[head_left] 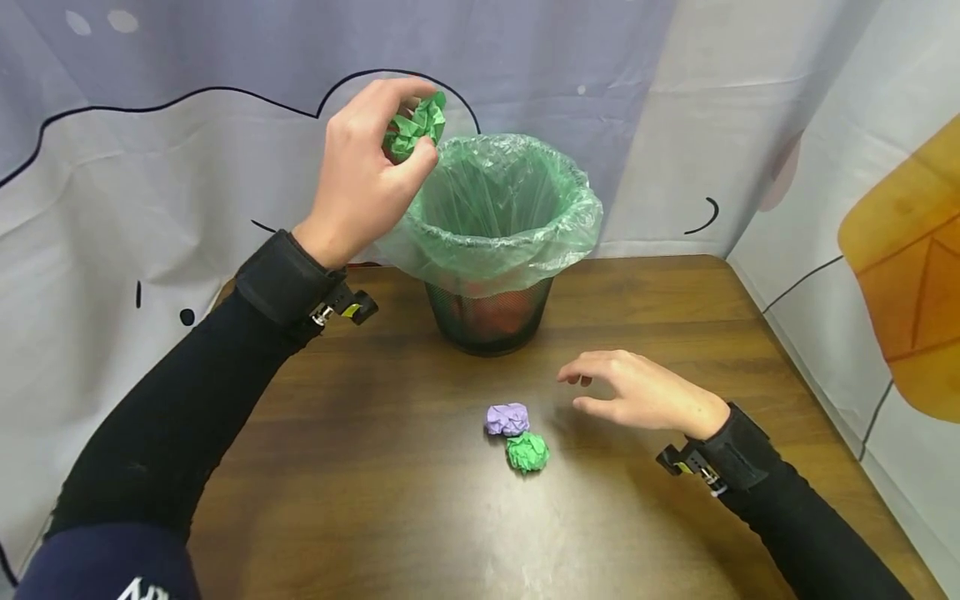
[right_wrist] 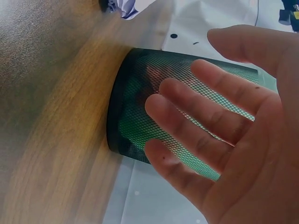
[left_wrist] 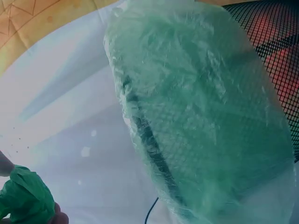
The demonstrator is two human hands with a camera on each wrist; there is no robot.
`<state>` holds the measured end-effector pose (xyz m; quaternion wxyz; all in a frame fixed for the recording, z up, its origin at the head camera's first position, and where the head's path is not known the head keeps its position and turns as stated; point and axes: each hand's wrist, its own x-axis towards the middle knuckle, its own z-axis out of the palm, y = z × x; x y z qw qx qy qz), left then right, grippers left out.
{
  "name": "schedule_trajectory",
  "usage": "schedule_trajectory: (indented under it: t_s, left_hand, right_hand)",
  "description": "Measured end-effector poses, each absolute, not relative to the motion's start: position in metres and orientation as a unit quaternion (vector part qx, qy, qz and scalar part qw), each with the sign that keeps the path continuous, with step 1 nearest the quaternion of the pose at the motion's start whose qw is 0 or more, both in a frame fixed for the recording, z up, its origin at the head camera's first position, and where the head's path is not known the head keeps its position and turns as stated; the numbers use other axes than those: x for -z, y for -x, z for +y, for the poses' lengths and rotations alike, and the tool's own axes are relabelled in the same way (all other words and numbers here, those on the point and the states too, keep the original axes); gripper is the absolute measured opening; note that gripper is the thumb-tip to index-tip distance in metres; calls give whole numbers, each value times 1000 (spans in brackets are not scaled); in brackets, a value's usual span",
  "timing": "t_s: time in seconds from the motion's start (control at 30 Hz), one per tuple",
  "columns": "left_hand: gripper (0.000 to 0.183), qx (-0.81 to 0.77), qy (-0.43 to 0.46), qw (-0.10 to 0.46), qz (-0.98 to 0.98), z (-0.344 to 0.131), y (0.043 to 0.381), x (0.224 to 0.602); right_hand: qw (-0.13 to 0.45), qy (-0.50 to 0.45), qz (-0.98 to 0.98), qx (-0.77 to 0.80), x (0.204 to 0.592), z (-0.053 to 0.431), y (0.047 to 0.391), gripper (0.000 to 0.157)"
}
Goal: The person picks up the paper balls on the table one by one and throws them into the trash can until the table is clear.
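Pinched between the thumb and fingers of my left hand (head_left: 375, 158) is a crumpled green paper ball (head_left: 417, 127). That hand is raised at the upper left of the trash can's rim, and the left wrist view shows the same paper ball (left_wrist: 29, 196) apart from the bag. The black mesh trash can (head_left: 487, 321) carries a translucent green plastic bag (head_left: 517, 242) folded over its rim. My right hand (head_left: 637, 390) hovers over the table with relaxed fingers and holds nothing. To its left lie a purple paper ball (head_left: 507, 419) and another green paper ball (head_left: 528, 452), side by side.
The wooden table (head_left: 345, 467) carries the can near its back edge. A printed curtain (head_left: 187, 175) hangs behind and along the sides. Red and green shapes show dimly through the can's mesh (right_wrist: 154, 79).
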<state>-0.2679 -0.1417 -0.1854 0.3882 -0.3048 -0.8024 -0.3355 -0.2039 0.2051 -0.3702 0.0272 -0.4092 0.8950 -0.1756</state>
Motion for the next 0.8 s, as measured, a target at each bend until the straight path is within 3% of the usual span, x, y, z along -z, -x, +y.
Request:
schedule_trajectory:
  t_s: [0.8]
  left_hand:
    - [42,293,236,266,-888,-121,298,167]
  right_hand:
    - [36,411,892,183,374,210,200,31]
